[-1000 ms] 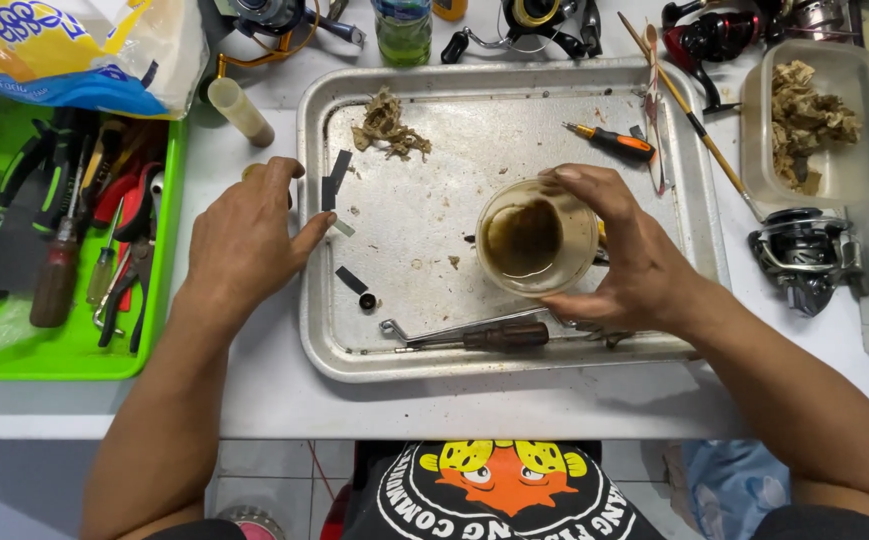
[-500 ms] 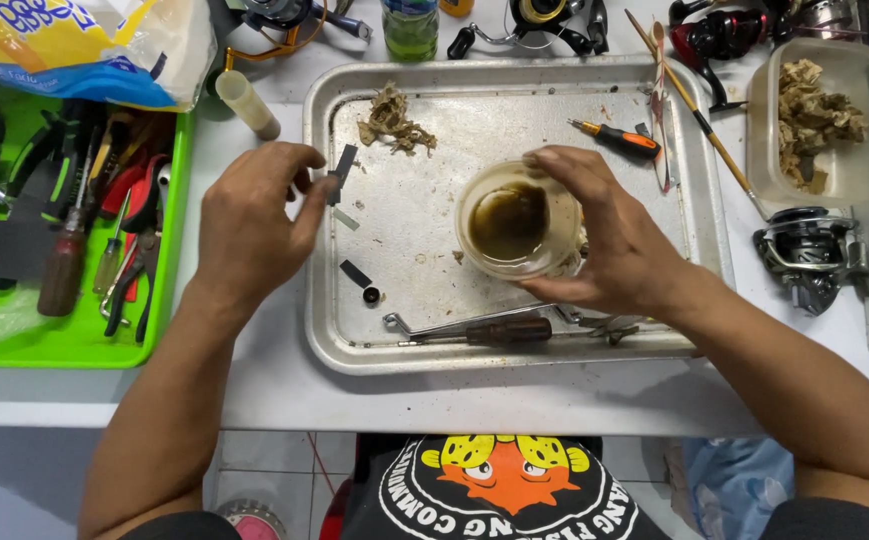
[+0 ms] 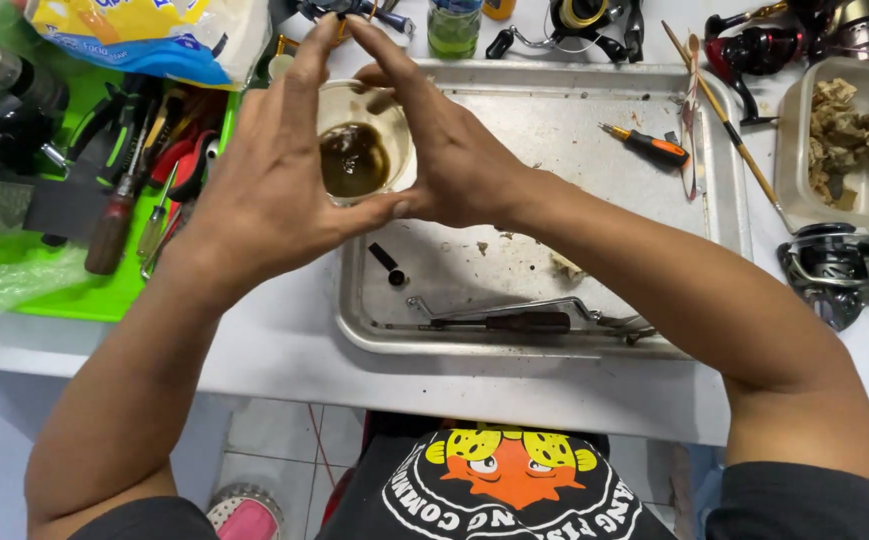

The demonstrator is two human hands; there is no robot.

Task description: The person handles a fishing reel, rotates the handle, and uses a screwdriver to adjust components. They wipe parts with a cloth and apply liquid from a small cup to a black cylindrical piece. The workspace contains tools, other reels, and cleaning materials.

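- The left hand [image 3: 269, 190] and the right hand [image 3: 449, 160] together cradle a clear plastic cup [image 3: 359, 140] that holds a dark brown liquid.
- The left hand is curved around the cup's left side, fingers stretched upward along the wall and thumb lying under the near rim (the grip is loose, not a fist).
- The right hand closes on the cup from the other side: its fingers arch over the far rim and its thumb meets the left thumb at the near edge, so both hands form a ring around the cup.
- The cup sits between the palms, held up above the far-left corner of a metal tray [image 3: 724, 200].
- Just below the thumbs, on the tray, lies a small black part [image 3: 387, 264].
- Nearer the body from the right wrist, a dark-handled screwdriver [image 3: 499, 322] lies beside a metal wrench [image 3: 514, 305].
- Beyond the right forearm rests a small orange-handled screwdriver [image 3: 644, 144].
- Left of the left hand stands a green tray [image 3: 74, 300] full of hand tools, with a yellow and blue bag [image 3: 144, 35] at its far side.
- Right of the right arm sits a fishing reel [image 3: 834, 270].
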